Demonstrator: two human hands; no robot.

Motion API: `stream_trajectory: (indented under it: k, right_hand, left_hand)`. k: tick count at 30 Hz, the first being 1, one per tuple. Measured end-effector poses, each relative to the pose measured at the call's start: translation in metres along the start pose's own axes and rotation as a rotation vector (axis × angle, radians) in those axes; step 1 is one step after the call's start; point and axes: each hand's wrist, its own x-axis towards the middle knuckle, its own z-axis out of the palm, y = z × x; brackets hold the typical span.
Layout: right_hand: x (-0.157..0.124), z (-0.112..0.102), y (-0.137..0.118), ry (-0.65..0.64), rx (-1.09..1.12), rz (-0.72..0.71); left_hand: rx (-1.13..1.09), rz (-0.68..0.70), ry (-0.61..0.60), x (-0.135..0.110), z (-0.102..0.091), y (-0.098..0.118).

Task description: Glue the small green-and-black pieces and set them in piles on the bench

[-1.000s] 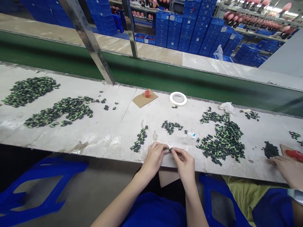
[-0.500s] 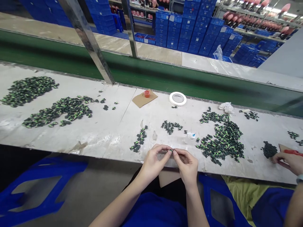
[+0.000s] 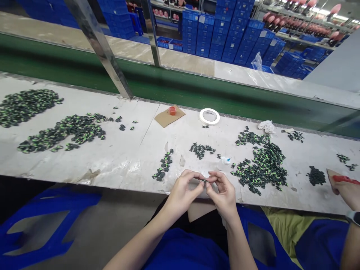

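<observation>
A small black-and-green part (image 3: 204, 181) is pinched between my two hands just above the table's front edge. My left hand (image 3: 185, 189) grips it from the left with thumb and forefinger. From the other side, the thumb and fingertips of my right hand (image 3: 222, 191) close on the same part. Its exact kind is too small to make out. Left of my hands lies a short row of similar parts (image 3: 163, 165). Beyond them is a small cluster of dark pieces (image 3: 200, 150), with a clear bottle with a blue tip (image 3: 225, 161) to its right.
A large heap of black-and-green parts (image 3: 266, 165) lies right, two more heaps (image 3: 67, 131) left. Toward the back are a tape roll (image 3: 209, 117) and a red cup (image 3: 172, 110) on cardboard (image 3: 165, 119). A co-worker's hand (image 3: 348, 195) is far right. A metal post (image 3: 101, 48) rises behind.
My right forefinger has lifted and shifted at the part, while both hands stay together. The co-worker's hand has moved right, away from the dark pile. The view has shifted slightly.
</observation>
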Motion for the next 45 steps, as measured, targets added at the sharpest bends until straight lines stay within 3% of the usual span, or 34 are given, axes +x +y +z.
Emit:
stream_trajectory:
  k: [10,23,30,33,38,41,45]
  right_hand:
    - [0.000,-0.005,0.004,-0.045,0.027,0.024]
    - [-0.007,-0.001,0.000,-0.012,0.008,-0.001]
    - [-0.012,-0.014,0.003,0.074,-0.027,0.017]
    - [-0.009,-0.037,0.005,0.226,-0.109,-0.005]
    - [0.009,-0.071,0.007,0.556,-0.452,-0.043]
    - [0.019,-0.069,0.011,0.523,-0.744,-0.149]
    - [0.029,-0.051,0.025,0.352,-0.907,-0.212]
  left_hand:
    - [-0.118,-0.038,0.016,-0.005,0.006,-0.007]
    - [-0.135,-0.101,0.070,-0.007,0.011,-0.006]
    - [-0.128,-0.080,-0.065,-0.007,0.014,-0.006]
    - [0.015,-0.023,-0.058,-0.001,0.000,-0.009]
    - [0.544,-0.016,0.283,0.025,-0.044,-0.018]
    - [0.793,0.012,0.368,0.045,-0.062,-0.022]
    - [0.964,0.081,0.334,0.065,-0.067,-0.030]
